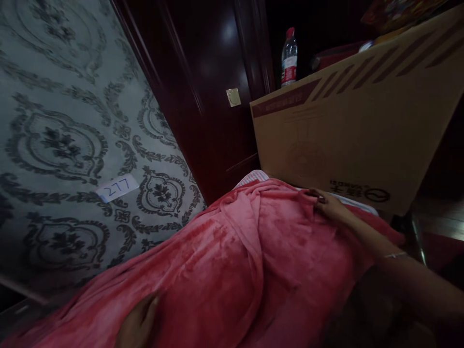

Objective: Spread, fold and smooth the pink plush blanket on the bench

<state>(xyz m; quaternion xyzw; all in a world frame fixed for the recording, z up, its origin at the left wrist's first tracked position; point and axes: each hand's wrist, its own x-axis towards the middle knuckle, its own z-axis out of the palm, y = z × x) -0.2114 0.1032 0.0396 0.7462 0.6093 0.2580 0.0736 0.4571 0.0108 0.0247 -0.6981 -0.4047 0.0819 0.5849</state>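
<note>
Your right hand pinches the red blanket near the box; your left hand is over the blanket, its grip unclear.

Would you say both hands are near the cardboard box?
No, only the right hand is; the left hand is at the picture's bottom.

The blanket lies over a sheet that shows at its far edge, with the left hand over its near left part and the right hand at its far right edge. Left of it is the wall with 1 label. Beyond it stand a door and, right of that, a box with 1 bottle at its top edge.
</note>
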